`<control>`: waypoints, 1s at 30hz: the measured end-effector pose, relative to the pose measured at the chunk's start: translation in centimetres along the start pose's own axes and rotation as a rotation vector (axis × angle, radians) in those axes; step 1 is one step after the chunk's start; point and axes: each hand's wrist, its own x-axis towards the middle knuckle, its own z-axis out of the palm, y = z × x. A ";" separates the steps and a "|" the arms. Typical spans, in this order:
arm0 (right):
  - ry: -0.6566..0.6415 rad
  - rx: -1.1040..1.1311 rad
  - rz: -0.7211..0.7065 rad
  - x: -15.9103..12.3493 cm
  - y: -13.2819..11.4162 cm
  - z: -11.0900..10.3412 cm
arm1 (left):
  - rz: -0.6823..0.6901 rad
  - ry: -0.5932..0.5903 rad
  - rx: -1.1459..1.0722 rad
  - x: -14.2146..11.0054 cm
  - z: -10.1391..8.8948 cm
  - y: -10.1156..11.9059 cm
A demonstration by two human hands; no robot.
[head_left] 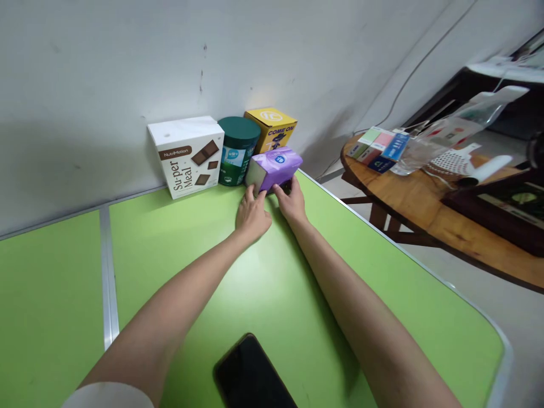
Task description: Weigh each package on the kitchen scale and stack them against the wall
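Observation:
A purple pack of tissues (pixel 278 164) sits at the back of the green table, in front of a yellow box (pixel 272 120) and to the right of a dark green canister (pixel 238 136). My left hand (pixel 254 215) has its fingers on the pack's lower left front edge. At the lower right corner, my right hand (pixel 292 203) grips the pack, some fingertips hidden at its side. Left of the canister stands a white box (pixel 189 156) with chocolate pieces printed on its front.
A black phone (pixel 253 374) lies on the green table (pixel 204 266) near me. Behind the table is a wall (pixel 106 73). To the right, a wooden table (pixel 420 198) carries small coloured boxes (pixel 380 148), a clear plastic bag (pixel 450 127) and a white perforated item (pixel 453 162).

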 end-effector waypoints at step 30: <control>-1.197 -0.177 -0.651 -27.9 -33.2 1.9 | -0.010 -0.297 0.177 -31.8 -27.8 -7.9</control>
